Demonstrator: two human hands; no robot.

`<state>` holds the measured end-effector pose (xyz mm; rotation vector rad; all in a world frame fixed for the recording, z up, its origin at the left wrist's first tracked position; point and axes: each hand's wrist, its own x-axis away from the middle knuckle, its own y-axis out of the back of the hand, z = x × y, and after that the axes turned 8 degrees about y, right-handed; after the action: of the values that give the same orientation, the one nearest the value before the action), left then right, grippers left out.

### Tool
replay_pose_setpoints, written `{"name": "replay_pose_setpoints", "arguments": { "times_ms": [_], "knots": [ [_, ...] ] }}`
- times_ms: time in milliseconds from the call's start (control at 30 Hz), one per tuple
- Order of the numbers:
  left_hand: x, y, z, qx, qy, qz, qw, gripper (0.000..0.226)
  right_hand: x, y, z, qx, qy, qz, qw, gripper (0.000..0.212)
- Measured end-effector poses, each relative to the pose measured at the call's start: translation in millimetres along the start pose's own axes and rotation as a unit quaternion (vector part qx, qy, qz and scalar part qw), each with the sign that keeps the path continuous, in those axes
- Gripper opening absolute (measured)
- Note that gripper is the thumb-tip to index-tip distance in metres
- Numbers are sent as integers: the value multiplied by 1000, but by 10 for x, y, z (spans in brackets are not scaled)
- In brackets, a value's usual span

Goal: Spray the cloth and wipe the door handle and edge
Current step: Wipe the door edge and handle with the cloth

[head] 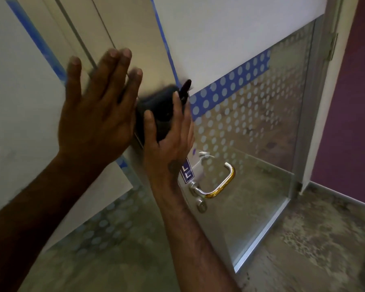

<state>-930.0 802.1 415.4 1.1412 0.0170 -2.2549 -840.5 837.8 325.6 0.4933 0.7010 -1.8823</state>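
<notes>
A dark cloth (158,110) is bunched against the metal edge of the glass door (154,66), above the handle. My right hand (169,144) is wrapped around the cloth, thumb on its left side and fingers on its right. My left hand (97,108) is flat and open, fingers spread, on the door frame just left of the cloth. The silver lever handle (217,184) with a gold-tinted section sits below my right wrist, with a keyhole (201,205) under it. No spray bottle is in view.
The glass door (261,127) carries a frosted dot pattern and a blue dotted band (230,87). A small blue and white sign (187,171) sits beside the handle. A purple wall (352,102) stands at the right. Mottled grey floor (303,249) lies below.
</notes>
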Motion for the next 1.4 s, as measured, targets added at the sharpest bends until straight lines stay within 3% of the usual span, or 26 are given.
{"name": "replay_pose_setpoints", "arguments": {
  "times_ms": [167, 300, 400, 533, 600, 733, 833, 900, 1067, 1233, 1300, 1400],
  "knots": [
    [-8, -9, -46, 5, 4, -8, 1000, 49, 420, 89, -553, 62, -28, -12, 998, 75],
    [-4, 9, -44, 5, 2, 17, 1000, 51, 536, 185, -868, 102, -164, -63, 979, 75],
    [-9, 26, -83, 4, 7, 13, 1000, 48, 394, 176, -904, 101, -292, -111, 945, 82],
    [-35, 44, -103, -2, 18, 27, 999, 50, -52, 106, -782, 61, -456, -173, 871, 69],
    [-50, 63, -108, 0, 18, 27, 999, 49, -191, 5, -503, 31, -412, -166, 895, 68],
    [-43, 73, -85, 3, 19, 48, 999, 53, -175, -189, -6, 4, -165, -110, 980, 71],
    [-31, 57, -69, 8, 17, 43, 999, 53, 97, -82, -175, 22, -65, -57, 996, 70],
    [-27, 44, -84, 7, 15, 38, 999, 52, 362, 47, -434, 56, -85, -41, 994, 68],
    [-22, 16, -70, 17, 7, 58, 998, 54, 761, 224, -757, 113, -256, 5, 960, 75],
    [-49, 42, -108, 7, 19, 51, 998, 52, 402, 92, -495, 49, -399, -110, 909, 66],
    [-38, 57, -111, 5, 19, 42, 999, 52, 190, -33, -191, 16, -351, -124, 928, 67],
    [-62, 83, -98, 5, 14, 48, 999, 56, -27, -204, 231, 4, -172, -97, 980, 71]
  ]
}}
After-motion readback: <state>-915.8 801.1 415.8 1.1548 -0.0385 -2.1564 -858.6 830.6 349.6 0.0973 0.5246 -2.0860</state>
